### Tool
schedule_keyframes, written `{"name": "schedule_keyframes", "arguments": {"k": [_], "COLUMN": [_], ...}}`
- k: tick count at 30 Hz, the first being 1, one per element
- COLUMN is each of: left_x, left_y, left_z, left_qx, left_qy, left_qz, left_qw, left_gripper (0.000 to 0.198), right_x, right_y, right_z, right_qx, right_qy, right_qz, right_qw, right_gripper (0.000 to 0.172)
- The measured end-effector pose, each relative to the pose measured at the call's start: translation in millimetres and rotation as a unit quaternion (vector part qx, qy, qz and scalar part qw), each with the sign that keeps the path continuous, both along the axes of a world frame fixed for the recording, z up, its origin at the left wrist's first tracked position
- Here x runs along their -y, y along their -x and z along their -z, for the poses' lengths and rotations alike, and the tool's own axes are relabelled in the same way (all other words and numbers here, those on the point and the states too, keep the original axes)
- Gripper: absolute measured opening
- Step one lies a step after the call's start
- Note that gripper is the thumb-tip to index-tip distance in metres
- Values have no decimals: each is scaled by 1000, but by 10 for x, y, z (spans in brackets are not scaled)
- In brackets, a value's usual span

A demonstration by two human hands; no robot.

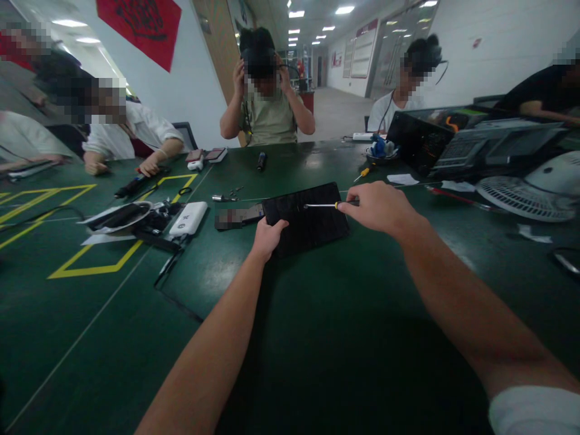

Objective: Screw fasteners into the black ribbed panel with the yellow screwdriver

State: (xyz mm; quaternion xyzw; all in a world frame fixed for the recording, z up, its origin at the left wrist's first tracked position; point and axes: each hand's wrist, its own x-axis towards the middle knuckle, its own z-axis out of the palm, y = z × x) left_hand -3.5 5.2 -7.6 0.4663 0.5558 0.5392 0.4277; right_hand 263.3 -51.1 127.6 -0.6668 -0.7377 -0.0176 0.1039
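Note:
A flat black device (pixel 308 226), like a tablet or a laptop part, lies on the green table (pixel 317 338) in front of me. My left hand (pixel 267 237) grips its near left corner, fingers curled over the edge. My right hand (pixel 378 208) is closed round a small screwdriver (pixel 322 205) with a yellow collar. The metal shaft points left, with its tip over the top of the black device.
A white power bank (pixel 189 218) and tangled cables (pixel 136 220) lie to the left. A second yellow screwdriver (pixel 364 173), an open laptop (pixel 466 142) and a white fan (pixel 534 193) sit to the right. Several people sit round the far side of the table.

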Motion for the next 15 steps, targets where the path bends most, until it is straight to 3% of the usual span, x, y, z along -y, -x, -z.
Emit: {"name": "schedule_keyframes", "arguments": {"k": [10,15], "left_x": [3,14], "left_y": [-20,-26], "left_z": [-11,-24], "left_qx": [4,0], "left_qy": [-1,5], "left_qz": [0,1], "left_qw": [1000,1000], "left_gripper": [31,32], "right_x": [-2,3], "right_y": [-17,-44], "right_z": [-4,-6], "right_qx": [-3,-10], "right_qy": [1,2], "right_qz": [-7,-8], "right_qw": [1000,1000], "right_gripper": [22,20]}}
